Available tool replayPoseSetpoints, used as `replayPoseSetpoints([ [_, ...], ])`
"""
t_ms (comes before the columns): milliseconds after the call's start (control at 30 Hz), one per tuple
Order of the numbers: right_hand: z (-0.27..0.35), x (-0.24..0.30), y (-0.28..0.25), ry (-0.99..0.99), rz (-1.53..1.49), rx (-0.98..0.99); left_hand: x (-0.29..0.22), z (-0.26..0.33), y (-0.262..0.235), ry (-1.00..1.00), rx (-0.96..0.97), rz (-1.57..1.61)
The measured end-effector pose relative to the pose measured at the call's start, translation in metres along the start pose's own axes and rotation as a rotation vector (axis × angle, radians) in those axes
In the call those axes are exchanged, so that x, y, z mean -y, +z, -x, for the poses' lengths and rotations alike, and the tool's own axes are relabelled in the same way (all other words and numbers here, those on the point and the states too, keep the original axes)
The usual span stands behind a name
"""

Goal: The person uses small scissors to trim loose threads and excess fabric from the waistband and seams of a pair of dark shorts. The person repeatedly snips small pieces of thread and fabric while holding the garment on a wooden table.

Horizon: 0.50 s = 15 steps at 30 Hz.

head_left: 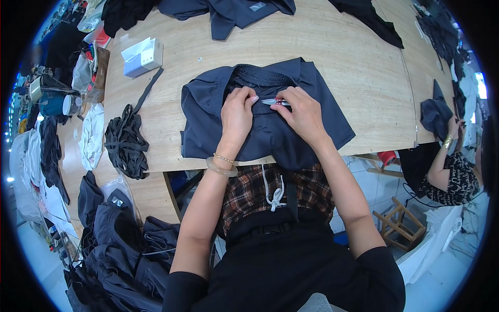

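Note:
A dark navy garment (208, 109) with a gathered waistband lies on the wooden table (338, 57) in front of me. My left hand (236, 112) presses down on the fabric just below the waistband, fingers curled on the cloth. My right hand (301, 112) grips a small pair of metal thread snips (274, 102), with the tips pointing left toward my left fingers at the waistband. A pale bangle and a thin bracelet sit on my left wrist.
A tangle of black elastic bands (126, 143) lies at the table's left, with a white box (141, 56) beyond it. More dark garments lie at the far edge (228, 11) and piled at lower left (119, 244). Another person (447, 171) handles dark cloth at right.

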State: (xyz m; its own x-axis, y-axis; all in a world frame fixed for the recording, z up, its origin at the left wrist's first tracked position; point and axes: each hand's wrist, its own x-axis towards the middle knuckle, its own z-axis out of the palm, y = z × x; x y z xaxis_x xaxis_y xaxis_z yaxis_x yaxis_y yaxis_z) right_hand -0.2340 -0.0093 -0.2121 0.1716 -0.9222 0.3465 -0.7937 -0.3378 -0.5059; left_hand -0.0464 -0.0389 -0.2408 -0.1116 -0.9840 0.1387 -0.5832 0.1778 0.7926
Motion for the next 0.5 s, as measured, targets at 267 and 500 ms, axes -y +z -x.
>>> replayPoseSetpoints([
  [267,-0.0043,0.0007,0.0047,-0.043,0.005,-0.002,0.0021,-0.0017,-0.0007,-0.021,0.025,0.012],
  [500,-0.004,0.0017,0.004,-0.01,0.006,0.003,0.0026,-0.0037,-0.0033,-0.076,0.045,0.057],
])
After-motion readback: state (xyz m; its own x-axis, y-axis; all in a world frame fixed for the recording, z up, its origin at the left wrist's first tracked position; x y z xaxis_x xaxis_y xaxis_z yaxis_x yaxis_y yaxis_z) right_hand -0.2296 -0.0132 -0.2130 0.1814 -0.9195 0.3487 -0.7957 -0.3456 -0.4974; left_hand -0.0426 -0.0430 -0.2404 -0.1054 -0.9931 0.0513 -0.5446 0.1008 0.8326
